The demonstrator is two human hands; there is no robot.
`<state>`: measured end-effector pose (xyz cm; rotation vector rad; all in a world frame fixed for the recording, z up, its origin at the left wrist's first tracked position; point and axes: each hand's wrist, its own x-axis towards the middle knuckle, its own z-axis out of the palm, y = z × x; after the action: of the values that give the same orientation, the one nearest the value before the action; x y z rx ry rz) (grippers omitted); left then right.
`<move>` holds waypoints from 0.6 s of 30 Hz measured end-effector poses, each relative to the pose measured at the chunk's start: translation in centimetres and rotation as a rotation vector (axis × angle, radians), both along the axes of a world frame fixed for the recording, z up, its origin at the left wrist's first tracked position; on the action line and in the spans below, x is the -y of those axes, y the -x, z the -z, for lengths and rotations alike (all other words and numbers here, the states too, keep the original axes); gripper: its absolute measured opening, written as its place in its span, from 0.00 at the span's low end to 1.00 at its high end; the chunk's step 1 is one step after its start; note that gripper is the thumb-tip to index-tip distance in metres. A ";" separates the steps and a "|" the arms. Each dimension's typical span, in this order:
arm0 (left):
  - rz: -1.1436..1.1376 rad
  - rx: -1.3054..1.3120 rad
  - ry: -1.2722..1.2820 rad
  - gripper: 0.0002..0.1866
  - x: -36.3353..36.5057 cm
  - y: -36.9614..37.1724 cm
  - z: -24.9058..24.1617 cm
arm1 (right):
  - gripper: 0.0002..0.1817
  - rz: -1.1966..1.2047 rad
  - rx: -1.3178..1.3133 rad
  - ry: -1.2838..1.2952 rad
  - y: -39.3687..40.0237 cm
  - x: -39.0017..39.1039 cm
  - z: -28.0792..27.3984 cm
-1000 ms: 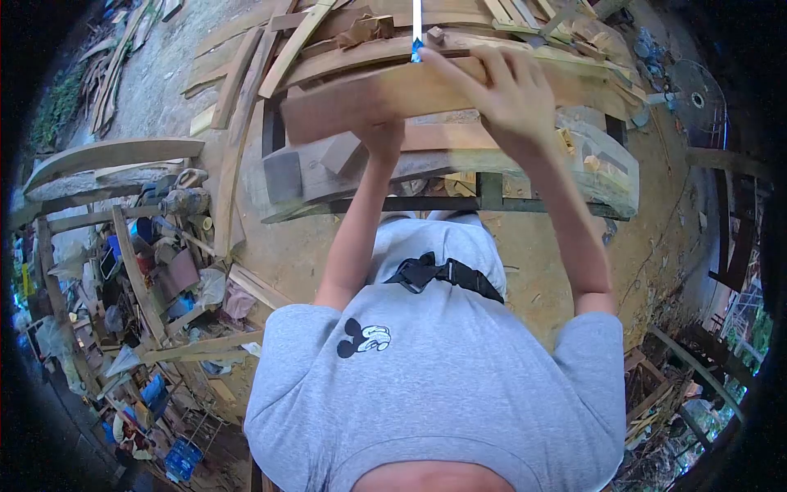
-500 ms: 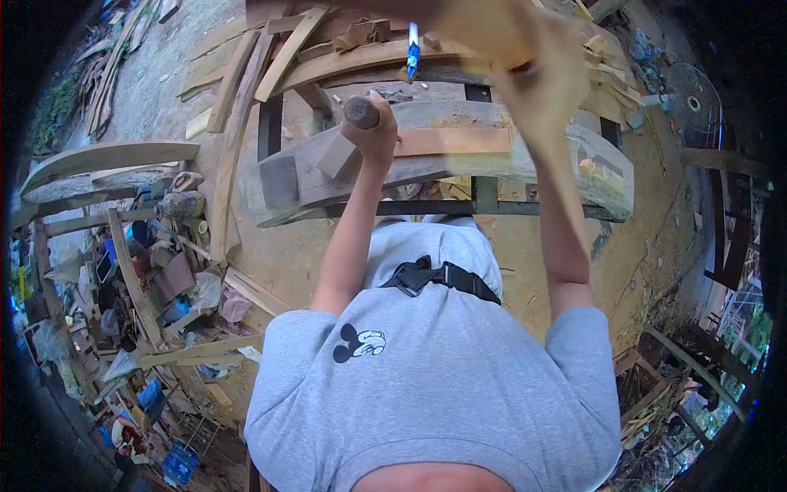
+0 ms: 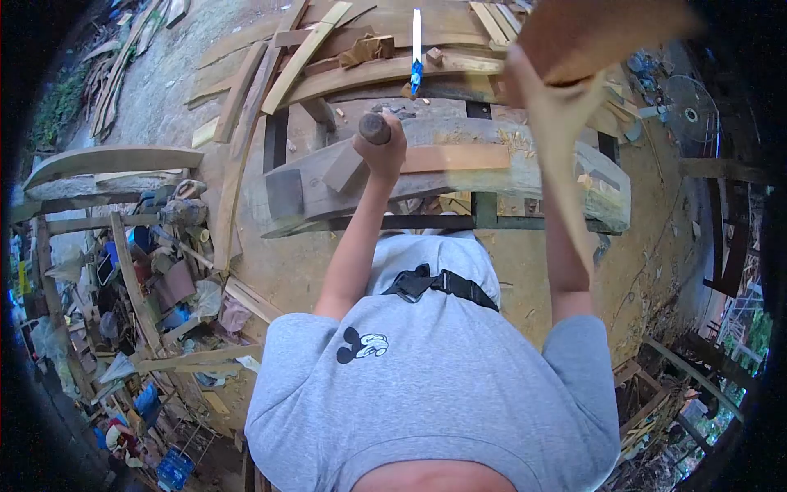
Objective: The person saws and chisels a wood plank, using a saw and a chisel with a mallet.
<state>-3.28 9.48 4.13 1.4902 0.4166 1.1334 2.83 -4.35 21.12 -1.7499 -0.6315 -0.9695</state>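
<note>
Holding a round wooden handle point(image 3: 375, 128), the left hand point(image 3: 384, 152) is clenched around it, and only the rounded end of the handle shows above the fist. This hand sits over the big curved timber point(image 3: 459, 168) that lies on the dark metal-framed desk point(image 3: 484, 209), close to the small wooden block point(image 3: 343, 168) fixed on the timber's side. The right hand point(image 3: 541, 86) is raised high at the right and grasps a flat wooden board point(image 3: 602, 33), which is lifted above the desk and well apart from the left hand; the board is blurred. On the planks behind the timber lies a saw with a blue handle point(image 3: 416, 49), beyond the left hand. Loose planks point(image 3: 246, 90) lie on the ground at the left.
</note>
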 end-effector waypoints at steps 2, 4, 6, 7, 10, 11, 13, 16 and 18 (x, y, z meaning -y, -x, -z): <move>0.004 -0.040 -0.054 0.09 0.4 0.4 -1.4 | 0.24 -0.246 -0.414 -0.220 3.1 -0.7 0.5; 0.014 -0.080 -0.212 0.08 0.6 0.5 -2.3 | 0.27 -0.185 -0.155 0.442 1.6 1.0 3.6; -0.002 0.189 -0.391 0.07 -0.2 -0.6 -1.3 | 0.33 -0.018 0.161 0.995 0.9 2.6 3.0; 0.013 0.126 -0.198 0.07 -0.1 -0.5 -1.4 | 0.36 0.093 0.206 0.913 0.7 2.9 1.9; 0.014 -0.026 -0.076 0.07 -0.7 -0.1 -0.5 | 0.34 0.206 0.165 0.696 0.9 2.5 -1.5; 0.016 -0.004 -0.089 0.07 -0.7 0.0 0.1 | 0.28 0.073 0.041 0.319 0.6 2.0 -1.6; 0.015 0.018 -0.099 0.06 -0.3 0.3 -0.3 | 0.19 -0.253 -0.301 -0.252 1.9 0.6 -1.5; 0.045 0.043 -0.116 0.06 0.3 -0.2 0.1 | 0.21 -0.186 -0.117 0.366 1.7 2.4 2.8; -0.130 0.266 -0.209 0.06 0.4 -1.3 1.8 | 0.27 -0.056 0.105 0.938 1.1 4.0 2.5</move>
<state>-1.94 9.13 2.36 1.4804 0.2175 1.4949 1.68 -8.36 18.57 -2.4672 -1.3427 -0.7681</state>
